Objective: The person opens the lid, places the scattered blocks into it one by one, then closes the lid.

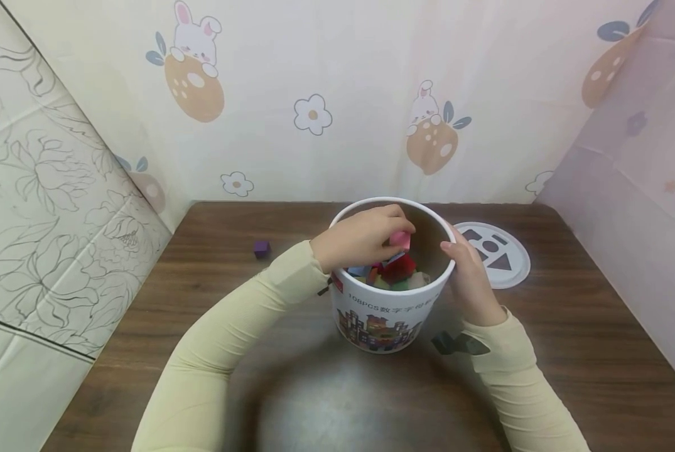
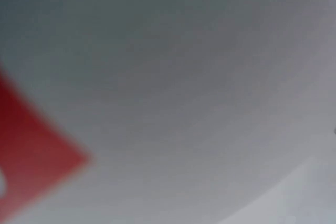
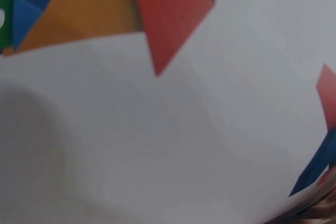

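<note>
A white bucket [image 1: 379, 307] with printed building blocks on its side stands on the table, its top uncovered. My left hand [image 1: 362, 237] reaches over its left rim and pinches a pink block [image 1: 401, 240] between thumb and fingers, inside the mouth. Below lie several coloured blocks, among them a red block [image 1: 399, 269]. With the thumb over the rim, my right hand [image 1: 469, 273] grips the bucket's right side. Both wrist views are filled by the bucket's outer wall: blurred grey with a red patch [image 2: 37, 156] in the left, printed shapes [image 3: 170, 14] in the right.
On the wooden table [image 1: 218, 276], a small purple cube [image 1: 262, 249] lies left of the bucket. A round white lid [image 1: 512, 276] with shaped holes lies flat behind my right hand. A patterned wall covering [image 1: 314, 169] rises at the table's back edge.
</note>
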Demonstrator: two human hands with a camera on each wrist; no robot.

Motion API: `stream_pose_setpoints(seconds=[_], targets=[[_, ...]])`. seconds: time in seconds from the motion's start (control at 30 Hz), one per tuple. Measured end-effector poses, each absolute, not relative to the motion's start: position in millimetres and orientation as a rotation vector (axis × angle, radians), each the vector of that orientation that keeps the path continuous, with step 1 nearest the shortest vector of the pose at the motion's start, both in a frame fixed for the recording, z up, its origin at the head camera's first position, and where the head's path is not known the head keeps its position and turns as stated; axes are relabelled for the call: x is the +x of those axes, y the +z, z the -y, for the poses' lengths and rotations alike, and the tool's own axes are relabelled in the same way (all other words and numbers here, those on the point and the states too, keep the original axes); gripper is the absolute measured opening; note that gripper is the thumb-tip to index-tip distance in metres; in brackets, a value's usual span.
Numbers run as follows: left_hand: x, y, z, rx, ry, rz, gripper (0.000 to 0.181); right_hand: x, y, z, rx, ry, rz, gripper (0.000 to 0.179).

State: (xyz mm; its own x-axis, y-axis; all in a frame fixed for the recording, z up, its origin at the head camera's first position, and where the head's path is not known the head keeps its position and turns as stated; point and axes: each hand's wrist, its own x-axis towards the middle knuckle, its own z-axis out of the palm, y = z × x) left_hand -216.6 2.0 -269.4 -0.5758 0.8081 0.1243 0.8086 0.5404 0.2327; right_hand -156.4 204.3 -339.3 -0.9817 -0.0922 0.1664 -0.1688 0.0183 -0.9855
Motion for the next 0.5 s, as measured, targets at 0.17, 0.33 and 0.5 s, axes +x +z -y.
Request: stream_pose_setpoints(seconds=[0.17, 0.33, 0.5], targets=[[-215.8, -269.1, -2.7, -1.445, -0.377, 2.763, 0.04, -156.1, -338.6, -205.1, 0.275, 2.128, 2.235, 0.053], [-215.2, -269.2, -2.3, -1.436, -0.368, 2.767, 0.042, -155.8, -338.4, -204.5, 0.267, 2.135, 2.234, 0.053], [-214.1, -269.0, -0.5, -1.421, -0.429, 2.743, 0.041, -155.9, -338.6, -204.2, 0.304, 2.15, 2.195, 0.052]])
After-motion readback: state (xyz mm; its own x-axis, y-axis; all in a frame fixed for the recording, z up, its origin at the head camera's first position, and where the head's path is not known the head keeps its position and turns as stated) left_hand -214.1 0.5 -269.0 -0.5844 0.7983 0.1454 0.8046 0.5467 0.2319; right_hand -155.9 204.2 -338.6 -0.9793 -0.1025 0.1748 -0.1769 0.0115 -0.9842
